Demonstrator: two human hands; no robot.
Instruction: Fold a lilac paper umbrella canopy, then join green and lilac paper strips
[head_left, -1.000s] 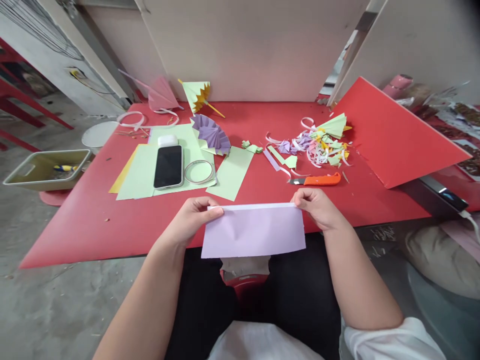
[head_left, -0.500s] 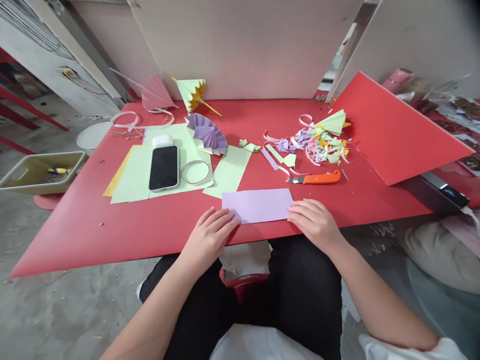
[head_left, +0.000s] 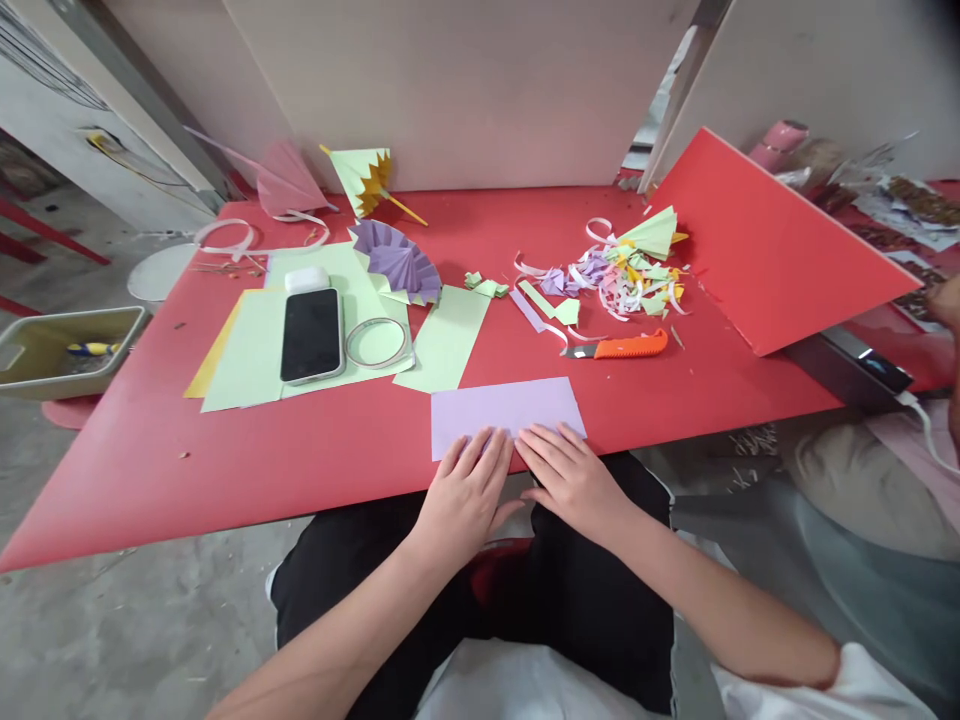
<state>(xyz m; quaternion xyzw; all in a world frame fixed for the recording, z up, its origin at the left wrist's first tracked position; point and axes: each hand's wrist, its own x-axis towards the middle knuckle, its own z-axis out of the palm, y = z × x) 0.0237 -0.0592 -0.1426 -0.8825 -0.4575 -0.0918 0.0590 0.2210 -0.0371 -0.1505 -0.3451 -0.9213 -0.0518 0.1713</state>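
Note:
A sheet of purple paper (head_left: 499,405) lies flat near the front edge of the red table (head_left: 315,455). My left hand (head_left: 466,490) rests with outstretched fingers on the paper's near edge. Close beside it, my right hand (head_left: 570,475) lies flat on the same edge, fingers spread. Beyond the paper are a strip of light green paper (head_left: 442,340) and an orange utility knife (head_left: 622,346) with its blade out. A pleated purple paper fan (head_left: 397,262) sits farther back on green sheets (head_left: 244,355).
On the left are a phone (head_left: 312,336), a white case (head_left: 307,280) and a tape roll (head_left: 376,343). Small paper umbrellas (head_left: 289,180) stand at the back. Paper scraps (head_left: 615,275) lie right, before a leaning red board (head_left: 780,245). Part of another person (head_left: 946,305) shows at the right edge.
Both hands have moved inward from the paper's two ends to the middle of its near edge and now lie close together. The camera view has shifted slightly. Another person's arm appears at right.

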